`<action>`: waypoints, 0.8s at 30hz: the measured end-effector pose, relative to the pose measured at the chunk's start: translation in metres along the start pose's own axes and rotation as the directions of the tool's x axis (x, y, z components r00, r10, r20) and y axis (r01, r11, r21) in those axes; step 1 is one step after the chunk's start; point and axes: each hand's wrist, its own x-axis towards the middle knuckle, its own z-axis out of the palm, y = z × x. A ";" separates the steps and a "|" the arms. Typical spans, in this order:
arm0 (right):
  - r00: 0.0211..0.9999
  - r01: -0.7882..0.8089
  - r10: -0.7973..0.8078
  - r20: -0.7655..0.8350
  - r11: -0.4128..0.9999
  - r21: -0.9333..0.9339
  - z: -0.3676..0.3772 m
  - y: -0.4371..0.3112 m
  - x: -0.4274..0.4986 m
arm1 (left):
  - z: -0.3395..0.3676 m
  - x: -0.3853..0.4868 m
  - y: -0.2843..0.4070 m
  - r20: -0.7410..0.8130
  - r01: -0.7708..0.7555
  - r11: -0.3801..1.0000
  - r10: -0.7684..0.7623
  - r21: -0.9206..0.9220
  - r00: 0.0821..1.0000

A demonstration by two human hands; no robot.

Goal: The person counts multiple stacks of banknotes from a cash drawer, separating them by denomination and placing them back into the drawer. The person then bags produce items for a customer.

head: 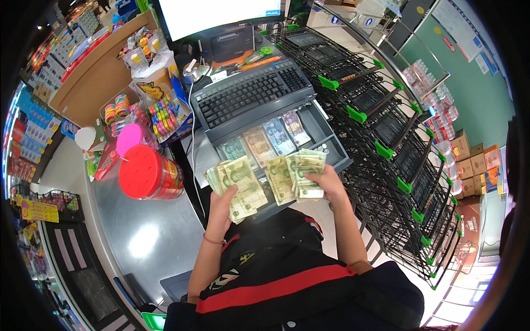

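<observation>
My left hand [223, 207] grips a fanned stack of yellow-green banknotes [242, 178] over the front left of an open cash drawer [327, 132]. In my right hand [329, 182] is a thicker, uneven bundle of green banknotes [308, 169], its thumb pressed on top. A yellow-green banknote [279, 180] spreads out to the left of that bundle; whether the right hand pinches it too is unclear. Behind the hands, the drawer's compartments hold green notes [234, 149], brownish notes [258, 145], blue notes [279, 134] and purple notes [296, 126]. A few coins [323, 147] show at its right side.
Above the drawer sit a keyboard [252, 93] and a lit monitor [219, 16]. A red-lidded plastic tub [143, 171] and candy displays [165, 116] stand on the metal counter [124, 223] at left. Nested black shopping carts [372, 107] with green corners line the right side.
</observation>
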 end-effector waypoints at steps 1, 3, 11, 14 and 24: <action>1.000 -0.015 0.015 0.020 1.000 0.020 -0.002 -0.009 -0.005 | 0.001 0.000 0.000 0.006 -0.007 1.000 0.007 0.004 1.000; 1.000 -0.019 0.020 0.008 0.999 -0.034 0.000 -0.020 -0.009 | 0.003 0.001 -0.001 0.037 -0.032 0.999 0.032 0.005 0.999; 0.999 -0.021 0.019 -0.030 0.998 -0.056 -0.009 -0.007 0.009 | 0.007 0.001 -0.002 0.021 -0.024 1.000 0.023 0.017 0.999; 0.995 -0.005 0.003 -0.103 1.000 -0.022 -0.022 0.002 0.016 | 0.003 0.000 0.000 0.022 -0.046 0.999 0.046 0.026 0.999; 1.000 -0.018 0.020 -0.011 0.983 0.181 -0.032 -0.024 0.003 | -0.001 0.003 -0.001 -0.006 -0.022 0.999 0.022 0.033 1.000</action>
